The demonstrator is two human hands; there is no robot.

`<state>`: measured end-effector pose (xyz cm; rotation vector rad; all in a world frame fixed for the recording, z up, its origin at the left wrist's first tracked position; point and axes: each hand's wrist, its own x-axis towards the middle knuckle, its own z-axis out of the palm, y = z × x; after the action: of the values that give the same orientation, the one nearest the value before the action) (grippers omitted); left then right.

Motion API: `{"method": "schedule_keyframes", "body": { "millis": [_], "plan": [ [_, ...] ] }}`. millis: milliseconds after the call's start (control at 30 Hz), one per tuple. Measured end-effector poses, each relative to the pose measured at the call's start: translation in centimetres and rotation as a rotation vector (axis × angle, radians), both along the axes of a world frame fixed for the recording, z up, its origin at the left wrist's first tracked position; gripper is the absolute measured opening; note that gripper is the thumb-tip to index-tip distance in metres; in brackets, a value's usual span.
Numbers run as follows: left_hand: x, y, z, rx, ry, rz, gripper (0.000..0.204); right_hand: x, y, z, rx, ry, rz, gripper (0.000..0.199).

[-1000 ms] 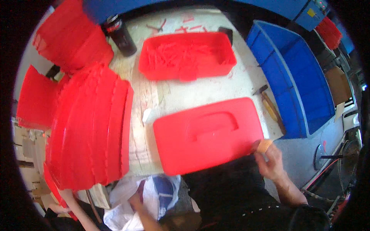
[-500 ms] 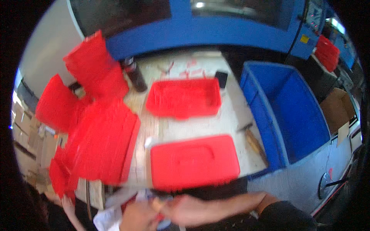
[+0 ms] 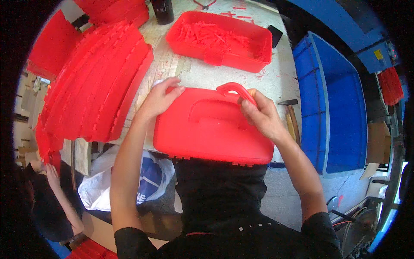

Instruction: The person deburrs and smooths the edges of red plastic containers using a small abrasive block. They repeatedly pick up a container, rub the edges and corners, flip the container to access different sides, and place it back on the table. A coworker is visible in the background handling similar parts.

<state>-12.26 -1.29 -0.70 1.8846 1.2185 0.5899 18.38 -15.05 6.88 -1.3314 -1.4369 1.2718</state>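
Observation:
On the table edge in front of me lies a red plastic box lid [image 3: 211, 138] with a curved recess in its top. My right hand [image 3: 265, 114] is closed round one end of a curved red carrying handle [image 3: 235, 87], held over the lid's far right part. Something yellowish shows at its index finger. My left hand [image 3: 159, 100] rests at the lid's far left corner, fingers stretched out and thumb apart. A small white thing is partly hidden behind it. Beyond the lid stands an open red box [image 3: 215, 58] holding many loose red plastic pieces.
Stacked red lids or trays [image 3: 97, 82] fill the left. Pliers [image 3: 205, 5], a dark bottle [image 3: 163, 11], a black phone [image 3: 274, 36] and a hammer [image 3: 293, 123] lie or stand about. A blue bin [image 3: 321, 108] is at right. Another person's arm [image 3: 64, 200] reaches in lower left.
My hands have come up from below the table edge to the lid. The right hand now holds the red handle over it. The view has tilted down, and the lid sits nearer the edge.

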Motion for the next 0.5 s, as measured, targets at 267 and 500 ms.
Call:
{"method": "schedule_keyframes", "body": {
  "millis": [267,500],
  "plan": [
    [2.7,1.3,0.8,-0.207,-0.159,-0.16,0.026,-2.9,-1.9,-1.3,-0.193,-0.213,-0.01,0.028],
    [8.5,0.9,-0.2,0.039,0.003,-0.382,0.03,-5.4,-10.2,-2.0,-0.312,0.214,-0.185,0.021]
  ]
}}
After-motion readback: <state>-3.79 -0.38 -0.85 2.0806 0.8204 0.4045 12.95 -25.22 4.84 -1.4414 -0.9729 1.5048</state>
